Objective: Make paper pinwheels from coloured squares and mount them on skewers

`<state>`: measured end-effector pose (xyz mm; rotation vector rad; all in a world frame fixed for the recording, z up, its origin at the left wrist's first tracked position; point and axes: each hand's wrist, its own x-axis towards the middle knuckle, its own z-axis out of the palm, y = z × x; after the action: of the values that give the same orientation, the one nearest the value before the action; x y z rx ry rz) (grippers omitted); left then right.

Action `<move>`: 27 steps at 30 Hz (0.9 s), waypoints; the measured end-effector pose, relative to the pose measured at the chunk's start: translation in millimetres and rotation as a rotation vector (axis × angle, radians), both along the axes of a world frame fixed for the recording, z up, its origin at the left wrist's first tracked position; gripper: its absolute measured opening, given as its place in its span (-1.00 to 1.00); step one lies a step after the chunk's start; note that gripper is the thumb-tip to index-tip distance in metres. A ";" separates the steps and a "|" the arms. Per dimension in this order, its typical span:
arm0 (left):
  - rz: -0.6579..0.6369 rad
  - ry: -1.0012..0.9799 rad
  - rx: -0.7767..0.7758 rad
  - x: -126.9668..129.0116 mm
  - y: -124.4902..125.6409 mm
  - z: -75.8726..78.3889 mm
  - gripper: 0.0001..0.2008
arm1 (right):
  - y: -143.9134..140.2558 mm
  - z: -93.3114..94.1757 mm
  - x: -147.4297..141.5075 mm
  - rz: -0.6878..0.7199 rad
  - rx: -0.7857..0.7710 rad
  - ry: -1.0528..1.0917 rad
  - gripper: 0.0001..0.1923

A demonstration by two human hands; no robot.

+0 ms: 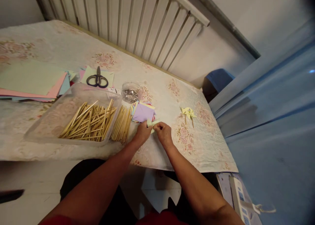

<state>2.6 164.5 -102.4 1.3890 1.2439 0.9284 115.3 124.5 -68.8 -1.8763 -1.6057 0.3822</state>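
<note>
Both forearms reach up from the bottom edge to the desk (73,54). Left hand (142,133) and right hand (162,132) meet over a small pale green paper piece (151,123), each grip pinching one end of it, fingers pressed together. It sits near the desk's front edge, just below a stack of coloured paper squares (143,112) and right of loose wooden sticks (121,125).

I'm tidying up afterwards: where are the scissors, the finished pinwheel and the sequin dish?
scissors (97,79): head view, on the pivot above the handles.
pinwheel (188,112): head view, on its yellow vanes.
sequin dish (130,93): head view, on its glittery contents.
</note>
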 end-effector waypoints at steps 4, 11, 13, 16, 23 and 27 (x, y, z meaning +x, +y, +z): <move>-0.008 -0.007 0.002 -1.1 -0.6 2.6 -0.88 | -1.3 2.0 -1.6 0.011 0.025 -0.102 -0.84; -0.013 -0.041 -0.005 -0.7 -0.2 3.8 -0.90 | 1.1 16.7 5.6 0.240 0.092 -0.369 -0.80; 0.001 -0.040 -0.005 -0.6 0.0 4.2 -0.89 | 3.1 8.1 3.6 0.111 0.034 -0.167 -0.83; 0.014 -0.020 -0.012 -1.3 0.2 4.6 -0.90 | 4.6 -2.2 -0.2 -0.066 -0.075 0.104 -0.84; -0.016 -0.027 0.010 -2.0 1.2 3.0 -0.89 | 3.0 20.1 4.5 0.257 0.084 -0.356 -0.81; 0.002 -0.042 -0.006 -2.9 1.2 5.0 -0.88 | 5.5 11.1 0.7 0.088 0.020 -0.126 -0.84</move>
<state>-0.3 165.7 -97.4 1.3570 1.2164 0.9497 116.0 130.0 -57.7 -1.8513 -1.7731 0.2891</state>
